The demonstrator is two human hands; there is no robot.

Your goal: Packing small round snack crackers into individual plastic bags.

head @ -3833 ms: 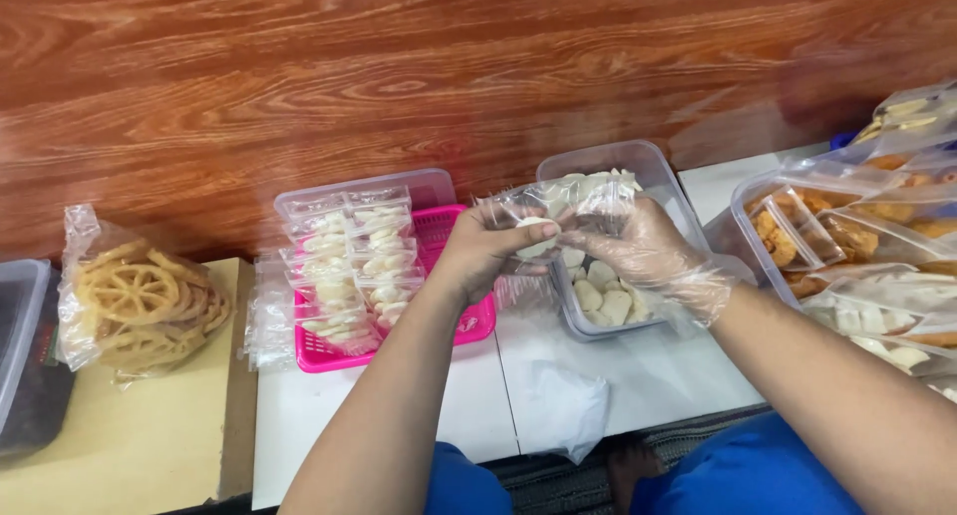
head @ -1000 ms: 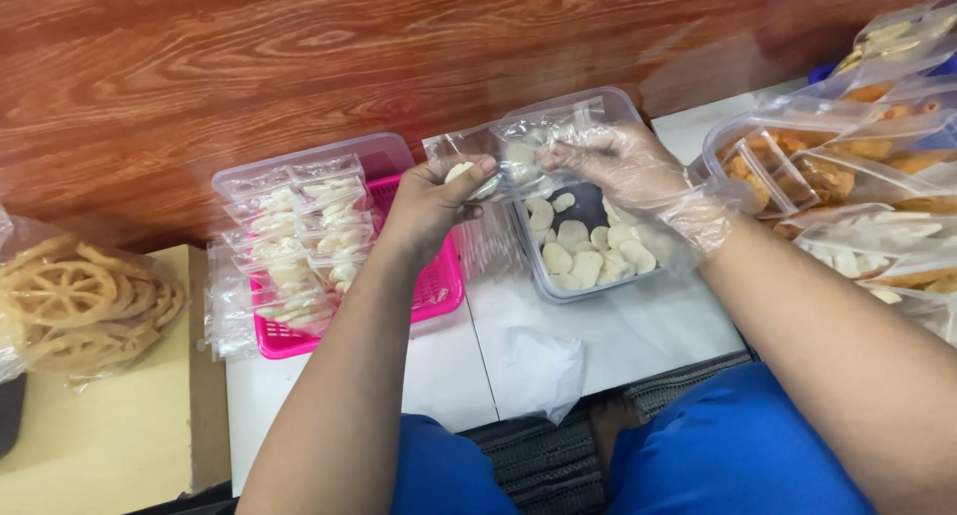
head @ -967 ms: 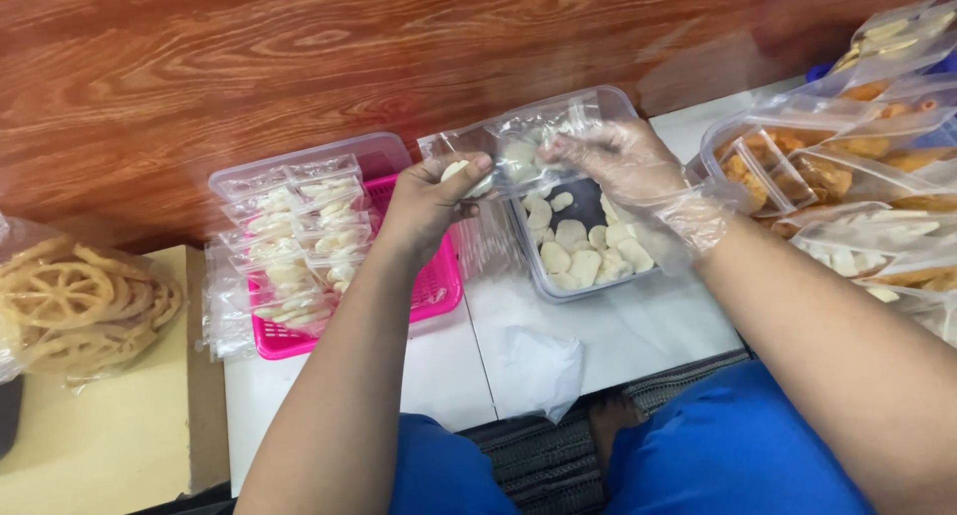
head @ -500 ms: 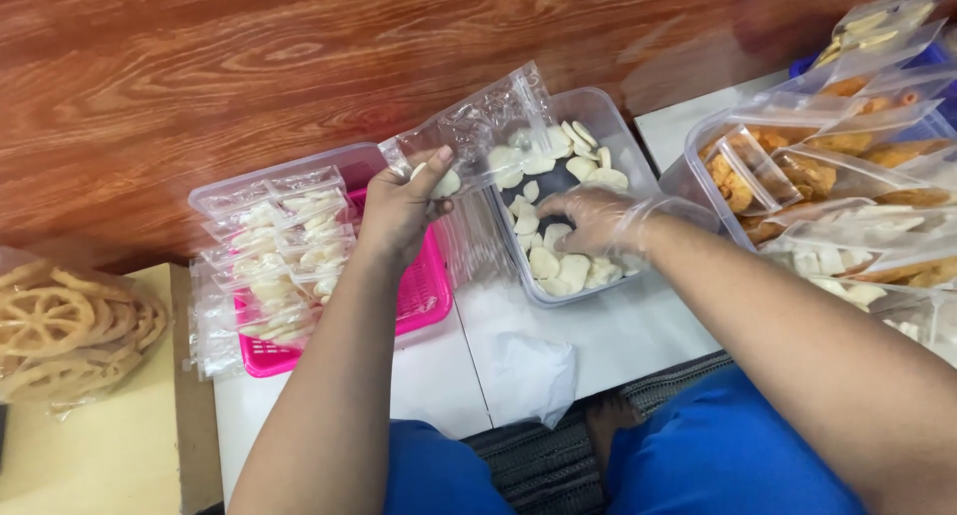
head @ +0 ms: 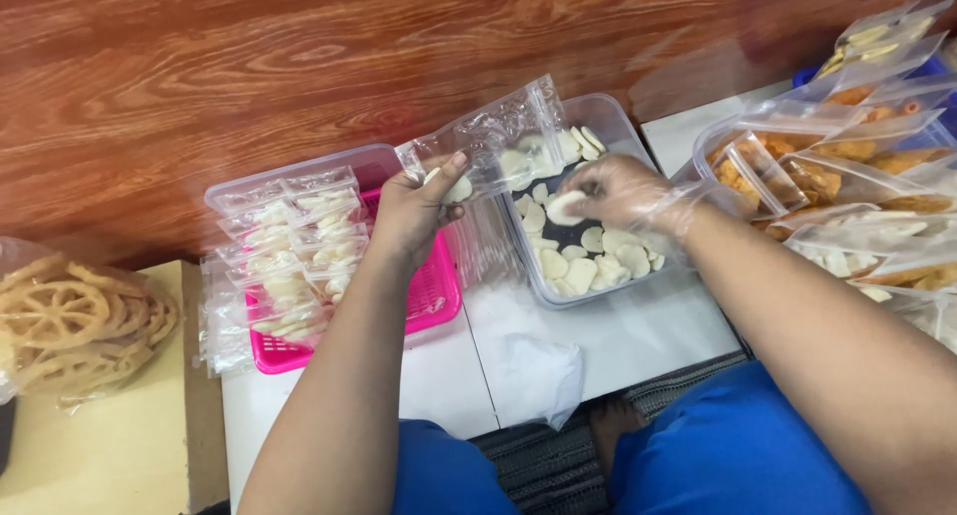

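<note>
While our left hand pinches a clear bag by its lower edge, holding it tilted above the table, our gloved right hand closes its fingertips on a pale chip over the tub. The bag sits at about one o'clock from the left hand and already holds a few chips; its open end leans toward the tub. The tub, at three o'clock from the left hand, is part-filled with more pale chips lying on its dark bottom. At nine o'clock from the left hand, a pink basket carries a stack of filled bags. Farther out at nine o'clock, a bag of wheel-shaped snacks lies on a yellow board. At three o'clock from the right hand, packets of orange snacks crowd another bin. A crumpled plastic sheet lies on the table at six o'clock from the tub.
</note>
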